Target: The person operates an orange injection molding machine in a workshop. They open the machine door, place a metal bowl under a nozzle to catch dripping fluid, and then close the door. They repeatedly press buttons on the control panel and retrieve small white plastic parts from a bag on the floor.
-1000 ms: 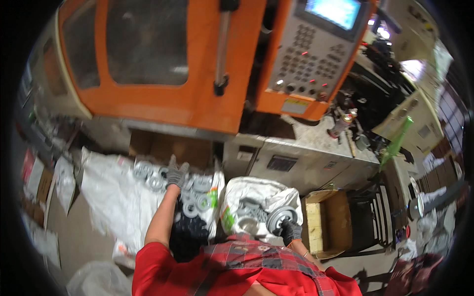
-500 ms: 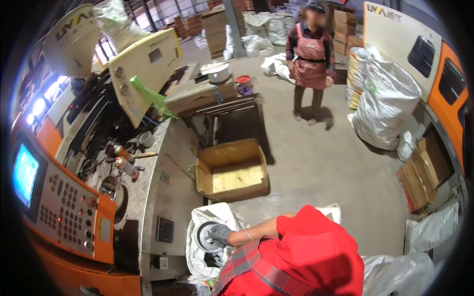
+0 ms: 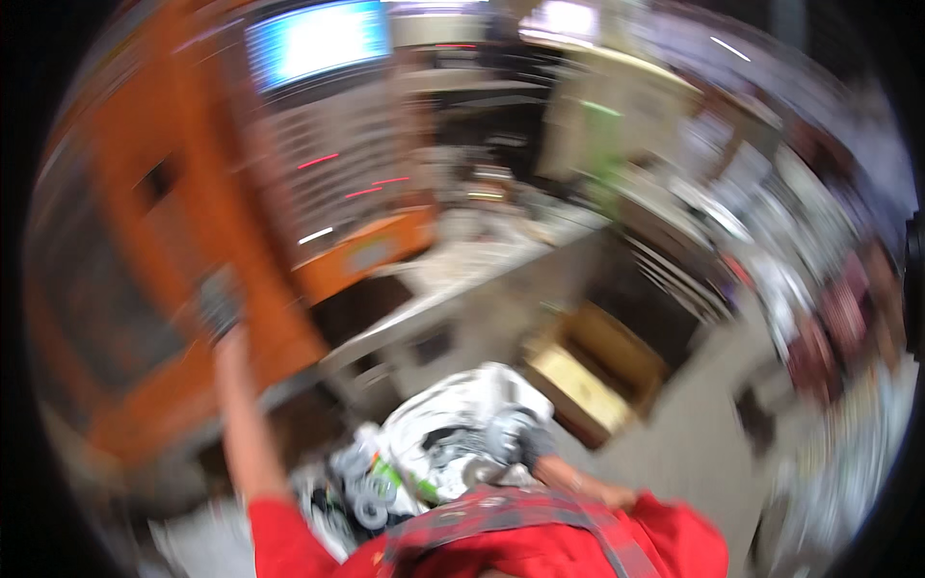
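Since half a second ago the view has swung back toward the orange machine (image 3: 125, 241) and everything smears. Now the left hand (image 3: 220, 306), gloved, is raised against the machine's front; whether it is open or closed I cannot tell. Down at the white sack (image 3: 453, 424), the right hand (image 3: 515, 441) seems wrapped around a grey round part (image 3: 482, 469), though blur hides the grasp. Judging by its look, the part is rigid moulded plastic, light and smooth, best taken by its rim. A cardboard box (image 3: 593, 371) sits beside the sack.
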Demonstrator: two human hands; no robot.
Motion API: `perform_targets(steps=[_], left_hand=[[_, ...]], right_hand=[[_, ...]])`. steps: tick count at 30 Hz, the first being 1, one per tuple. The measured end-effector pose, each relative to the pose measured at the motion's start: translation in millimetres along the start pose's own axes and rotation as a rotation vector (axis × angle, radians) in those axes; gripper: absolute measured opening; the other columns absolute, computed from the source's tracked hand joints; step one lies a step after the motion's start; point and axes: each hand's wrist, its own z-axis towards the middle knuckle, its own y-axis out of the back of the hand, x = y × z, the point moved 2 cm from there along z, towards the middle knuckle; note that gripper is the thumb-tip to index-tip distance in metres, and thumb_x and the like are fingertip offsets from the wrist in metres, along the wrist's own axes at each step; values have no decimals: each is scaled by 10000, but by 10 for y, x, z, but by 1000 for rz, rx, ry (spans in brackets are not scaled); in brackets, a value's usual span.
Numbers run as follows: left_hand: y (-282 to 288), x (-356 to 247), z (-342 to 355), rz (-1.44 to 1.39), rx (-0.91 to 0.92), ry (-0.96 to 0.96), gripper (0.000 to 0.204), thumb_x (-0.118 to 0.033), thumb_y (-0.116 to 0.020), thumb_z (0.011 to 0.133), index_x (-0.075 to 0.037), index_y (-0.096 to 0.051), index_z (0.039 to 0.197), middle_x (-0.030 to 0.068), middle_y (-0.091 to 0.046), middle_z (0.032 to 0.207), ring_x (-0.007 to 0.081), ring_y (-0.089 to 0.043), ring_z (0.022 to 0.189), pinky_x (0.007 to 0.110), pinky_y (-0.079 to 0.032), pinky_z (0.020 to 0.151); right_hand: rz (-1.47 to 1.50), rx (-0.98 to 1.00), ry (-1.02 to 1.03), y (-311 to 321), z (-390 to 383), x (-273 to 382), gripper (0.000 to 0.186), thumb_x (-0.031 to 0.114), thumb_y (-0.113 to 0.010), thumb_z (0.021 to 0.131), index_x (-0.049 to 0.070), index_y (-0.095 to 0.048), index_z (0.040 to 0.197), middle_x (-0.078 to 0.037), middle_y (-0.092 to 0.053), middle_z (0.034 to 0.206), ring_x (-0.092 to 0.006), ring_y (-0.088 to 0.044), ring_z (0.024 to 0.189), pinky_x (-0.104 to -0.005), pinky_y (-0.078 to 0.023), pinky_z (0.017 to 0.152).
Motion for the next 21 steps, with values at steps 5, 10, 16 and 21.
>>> perform_targets(steps=[5, 10, 16, 21], left_hand=[[550, -769, -61, -611, -57, 581, 320, -351, -576, 813, -32, -600, 807, 194, -603, 669, 354, -608, 645, 477, -475, 612], [838, -749, -76, -584, -67, 625, 285, -365, -530, 833, -102, -601, 918, 206, -652, 800, 398, -638, 799, 489, -509, 698], [855, -775, -76, -642, -3, 621, 285, -343, -534, 843, -91, -604, 957, 199, -648, 816, 390, -631, 777, 477, -501, 690], [865, -735, -112, -631, 1, 617, 257, -317, -555, 824, -95, -576, 951, 197, -650, 804, 392, -637, 776, 487, -510, 703]], right_hand=[[-141, -26, 39, 491, 325, -73, 425, 365, -611, 757, 54, -657, 1042, -159, -650, 1023, -290, -610, 962, -375, -491, 828], [-950, 211, 226, 752, 1186, -234, 450, 377, -609, 747, 57, -654, 1060, -163, -646, 1054, -302, -600, 1004, -381, -481, 865], [-1554, 441, 566, 1229, 1844, -738, 480, 391, -607, 736, 60, -650, 1081, -168, -640, 1092, -317, -588, 1055, -388, -468, 910], [-1934, 403, 954, 704, 1456, -640, 434, 374, -574, 782, 119, -644, 1126, -128, -637, 1129, -294, -572, 1097, -367, -434, 958]])
